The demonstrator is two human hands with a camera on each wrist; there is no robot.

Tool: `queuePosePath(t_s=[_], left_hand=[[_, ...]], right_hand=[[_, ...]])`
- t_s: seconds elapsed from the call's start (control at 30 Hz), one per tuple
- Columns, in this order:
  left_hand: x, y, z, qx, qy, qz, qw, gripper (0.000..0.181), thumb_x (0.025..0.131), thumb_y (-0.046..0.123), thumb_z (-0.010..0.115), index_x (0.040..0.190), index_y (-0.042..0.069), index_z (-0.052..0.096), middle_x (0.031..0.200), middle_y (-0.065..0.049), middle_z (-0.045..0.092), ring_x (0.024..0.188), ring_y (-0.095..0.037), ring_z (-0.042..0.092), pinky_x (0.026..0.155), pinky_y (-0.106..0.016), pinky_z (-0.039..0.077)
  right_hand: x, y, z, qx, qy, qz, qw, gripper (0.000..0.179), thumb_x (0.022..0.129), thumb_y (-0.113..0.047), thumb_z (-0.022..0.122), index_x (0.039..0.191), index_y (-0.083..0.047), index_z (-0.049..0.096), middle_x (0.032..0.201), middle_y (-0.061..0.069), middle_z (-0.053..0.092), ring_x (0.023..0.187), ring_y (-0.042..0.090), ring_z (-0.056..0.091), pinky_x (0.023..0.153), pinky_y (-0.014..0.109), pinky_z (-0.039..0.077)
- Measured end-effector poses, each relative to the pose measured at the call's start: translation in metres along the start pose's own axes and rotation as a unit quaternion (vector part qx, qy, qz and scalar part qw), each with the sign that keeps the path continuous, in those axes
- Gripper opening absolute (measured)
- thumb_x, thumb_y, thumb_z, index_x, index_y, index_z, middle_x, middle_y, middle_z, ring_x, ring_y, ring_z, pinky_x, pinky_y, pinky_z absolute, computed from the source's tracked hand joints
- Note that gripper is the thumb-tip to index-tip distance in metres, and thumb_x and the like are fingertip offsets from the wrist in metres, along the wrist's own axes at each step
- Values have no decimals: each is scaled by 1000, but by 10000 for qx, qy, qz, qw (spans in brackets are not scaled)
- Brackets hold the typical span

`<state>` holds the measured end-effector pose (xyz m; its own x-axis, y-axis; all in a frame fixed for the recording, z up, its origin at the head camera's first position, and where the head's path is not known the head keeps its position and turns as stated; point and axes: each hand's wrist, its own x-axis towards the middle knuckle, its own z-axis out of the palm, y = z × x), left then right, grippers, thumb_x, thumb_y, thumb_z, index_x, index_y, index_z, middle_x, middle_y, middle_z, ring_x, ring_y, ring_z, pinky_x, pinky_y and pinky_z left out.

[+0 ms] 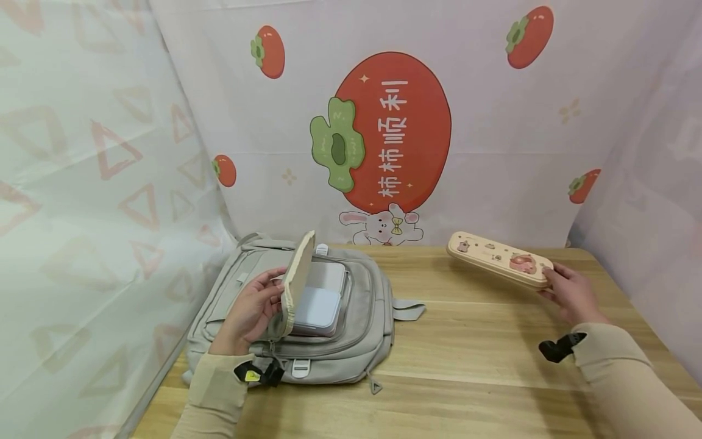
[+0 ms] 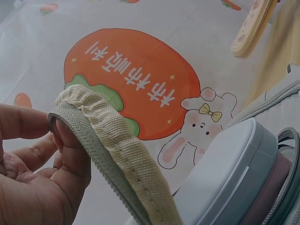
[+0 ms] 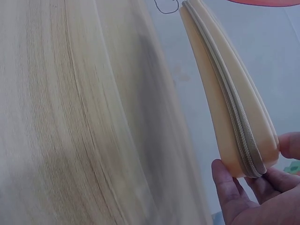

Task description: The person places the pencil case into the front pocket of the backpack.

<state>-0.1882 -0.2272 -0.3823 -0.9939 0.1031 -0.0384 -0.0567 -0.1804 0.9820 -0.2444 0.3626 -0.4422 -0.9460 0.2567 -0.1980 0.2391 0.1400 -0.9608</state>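
Note:
A grey backpack (image 1: 379,305) lies on the table at the left, its front pocket unzipped. My left hand (image 1: 253,312) pinches the edge of the pocket flap (image 1: 298,283) between thumb and fingers, holding it upright. In the left wrist view the flap's zipper tape and gathered cream binding (image 2: 126,154) show close up. Inside the pocket sits a pale blue box (image 1: 315,306). At the right, my right hand (image 1: 573,294) grips one end of a cream pencil case (image 1: 493,257) with cartoon prints, raised above the table. Its zipper (image 3: 229,89) runs closed along the side in the right wrist view.
The wooden table (image 1: 466,353) extends between the backpack and my right arm. A grey strap (image 1: 408,309) sticks out from the backpack's right side. Behind stands a white backdrop (image 1: 482,164) with printed persimmons and a rabbit; pale cloth (image 1: 93,244) hangs at the left.

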Motion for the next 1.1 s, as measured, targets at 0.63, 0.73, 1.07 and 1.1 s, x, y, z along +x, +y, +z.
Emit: queuePosePath(t_s=[0.63, 0.73, 1.07, 1.1], left_hand=[[1, 0, -1, -9, -61, 10, 10000, 30, 106, -4, 47, 133, 5, 54, 101, -2, 61, 82, -9, 63, 66, -22, 49], [0, 0, -1, -6, -84, 12, 10000, 30, 106, -4, 47, 133, 5, 54, 102, -2, 61, 83, -9, 63, 67, -22, 49], [-1, 0, 0, -27, -93, 30, 9999, 31, 106, -4, 46, 135, 4, 52, 103, -1, 61, 83, -9, 63, 67, -22, 49], [-1, 0, 0, -13, -90, 25, 10000, 31, 106, -4, 46, 135, 4, 52, 103, -1, 61, 83, -9, 63, 68, -22, 49]], right_hand=[[-1, -16, 24, 159, -239, -206, 9994, 70, 110, -30, 42, 162, 5, 11, 164, 33, 12, 95, -4, 47, 76, 16, 54], [-2, -20, 29, 112, -281, -228, 9993, 69, 110, -31, 41, 162, 4, 11, 165, 33, 12, 100, 0, 47, 77, 16, 54], [-4, -29, 45, 104, -464, -348, 9983, 67, 111, -30, 40, 163, 2, 13, 165, 31, 14, 101, -1, 47, 79, 16, 54], [-4, -29, 46, 115, -487, -365, 9981, 66, 111, -30, 40, 163, 2, 13, 165, 31, 15, 98, -3, 47, 79, 16, 54]])
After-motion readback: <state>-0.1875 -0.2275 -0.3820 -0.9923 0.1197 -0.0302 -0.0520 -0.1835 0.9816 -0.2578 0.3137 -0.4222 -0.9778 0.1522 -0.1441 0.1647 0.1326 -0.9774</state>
